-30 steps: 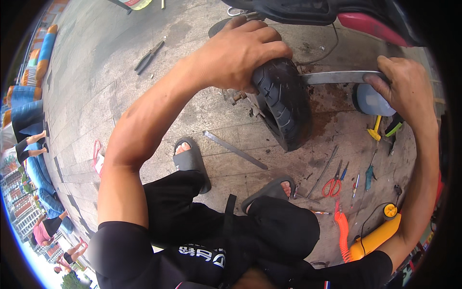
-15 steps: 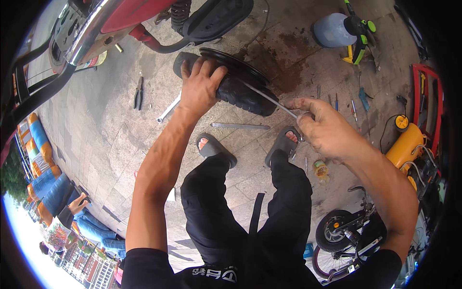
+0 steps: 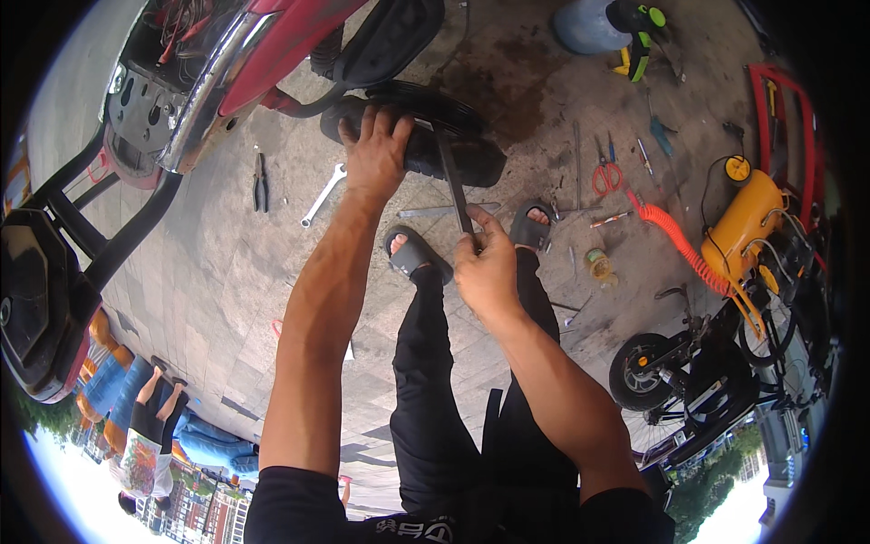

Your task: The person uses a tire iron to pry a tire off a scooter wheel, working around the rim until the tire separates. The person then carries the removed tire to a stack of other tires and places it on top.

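A black tire [image 3: 476, 163] on a dark wheel lies on the ground in front of my feet. My left hand [image 3: 374, 161] presses down over its left side, fingers curled over the rubber and gripping it. In my right hand [image 3: 487, 267] is a flat metal tire lever [image 3: 451, 179], pinched near its lower end and slanting up to the tire. Its far end meets the tire near the wheel rim; whether the tip is under the bead I cannot tell. Another flat metal bar [image 3: 421, 213] lies on the ground between the tire and my sandals.
Red scooter bodywork [image 3: 290, 54] overhangs at upper left. Pliers [image 3: 260, 184] and a wrench [image 3: 323, 195] lie left of the tire. To the right are scissors [image 3: 607, 179], an orange coiled hose [image 3: 687, 243], a yellow tank [image 3: 745, 218], a jar [image 3: 598, 265] and a spray bottle [image 3: 587, 25].
My right hand has moved left and down, swinging the lever from a rightward slant to a steeper one. My left hand stays on the tire. The view has shifted, showing more at the right.
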Available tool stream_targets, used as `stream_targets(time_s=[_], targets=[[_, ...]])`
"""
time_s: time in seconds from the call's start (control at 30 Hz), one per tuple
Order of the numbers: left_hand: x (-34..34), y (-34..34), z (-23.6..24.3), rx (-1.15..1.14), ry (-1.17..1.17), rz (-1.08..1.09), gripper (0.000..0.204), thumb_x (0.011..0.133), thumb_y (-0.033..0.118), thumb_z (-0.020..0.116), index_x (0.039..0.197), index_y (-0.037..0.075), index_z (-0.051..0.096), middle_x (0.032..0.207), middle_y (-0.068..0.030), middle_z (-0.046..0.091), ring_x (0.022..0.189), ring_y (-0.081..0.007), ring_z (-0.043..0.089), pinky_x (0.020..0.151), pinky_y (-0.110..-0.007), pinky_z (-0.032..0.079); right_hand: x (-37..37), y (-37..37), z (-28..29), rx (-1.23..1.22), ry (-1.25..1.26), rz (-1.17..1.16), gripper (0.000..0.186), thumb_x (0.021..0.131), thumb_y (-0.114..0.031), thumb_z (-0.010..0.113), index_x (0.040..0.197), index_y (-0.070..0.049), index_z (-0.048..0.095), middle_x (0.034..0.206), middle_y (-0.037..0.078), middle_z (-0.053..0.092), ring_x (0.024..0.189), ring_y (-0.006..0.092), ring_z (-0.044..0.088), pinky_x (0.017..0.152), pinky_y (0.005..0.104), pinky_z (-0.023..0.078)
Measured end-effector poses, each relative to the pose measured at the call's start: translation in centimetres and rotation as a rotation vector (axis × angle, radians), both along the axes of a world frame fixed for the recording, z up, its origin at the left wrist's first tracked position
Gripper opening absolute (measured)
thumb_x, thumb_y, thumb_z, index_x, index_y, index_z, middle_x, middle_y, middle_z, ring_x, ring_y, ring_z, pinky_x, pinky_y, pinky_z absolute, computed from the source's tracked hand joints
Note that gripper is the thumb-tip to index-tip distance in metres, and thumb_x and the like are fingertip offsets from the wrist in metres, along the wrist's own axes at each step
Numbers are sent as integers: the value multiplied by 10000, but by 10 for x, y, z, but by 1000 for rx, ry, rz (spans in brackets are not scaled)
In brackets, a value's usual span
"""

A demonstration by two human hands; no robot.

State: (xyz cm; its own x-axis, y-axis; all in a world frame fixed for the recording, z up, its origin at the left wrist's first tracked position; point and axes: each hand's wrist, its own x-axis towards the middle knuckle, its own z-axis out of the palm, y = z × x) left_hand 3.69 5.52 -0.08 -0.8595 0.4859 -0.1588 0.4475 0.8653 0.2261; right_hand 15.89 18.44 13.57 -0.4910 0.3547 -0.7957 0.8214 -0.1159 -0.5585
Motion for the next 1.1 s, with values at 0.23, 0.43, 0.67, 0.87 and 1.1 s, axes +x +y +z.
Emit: stream_targets(time_s=[0.23,0.43,0.67,0.87,1.1], targets=[[-11,2,-9,-18,-36,-38,456,840,136,587,1285,198,510,1376,-90,466,1368,-313,367,1052,-718,276,18,-26,-33,179,131,-16,367,934,-11,530,1300,3,544,679,-18,531,549,42,463,494,229,380],[-6,0,-8,-141,-114,-45,602,788,112,646,1349,214,453,1435,-96,409,1395,-325,333,1062,-710,269,25,-54,-53,241,168,-17,422,932,-19,519,1352,12,506,843,105,652,731,161,633,683,286,504],[-2,7,-6,-123,-105,-19,611,806,96,619,1375,217,431,1459,-76,384,1413,-315,304,1078,-697,248,33,-56,-74,303,173,128,485,925,-20,456,1411,-13,452,1213,255,633,1125,360,633,935,373,491],[12,18,9,-189,-216,-11,518,910,150,483,1414,246,415,1512,-76,351,1440,-311,280,1102,-705,192,54,-52,-92,340,239,111,536,912,-49,465,1443,-103,422,1125,265,647,1001,443,637,829,458,528],[52,26,39,399,-427,782,1147,637,383,855,1475,-64,210,1481,-334,279,1433,-461,206,1172,-509,201,76,-11,-82,277,182,200,541,918,-33,457,1455,-87,416,1171,227,657,972,329,689,808,363,533]])
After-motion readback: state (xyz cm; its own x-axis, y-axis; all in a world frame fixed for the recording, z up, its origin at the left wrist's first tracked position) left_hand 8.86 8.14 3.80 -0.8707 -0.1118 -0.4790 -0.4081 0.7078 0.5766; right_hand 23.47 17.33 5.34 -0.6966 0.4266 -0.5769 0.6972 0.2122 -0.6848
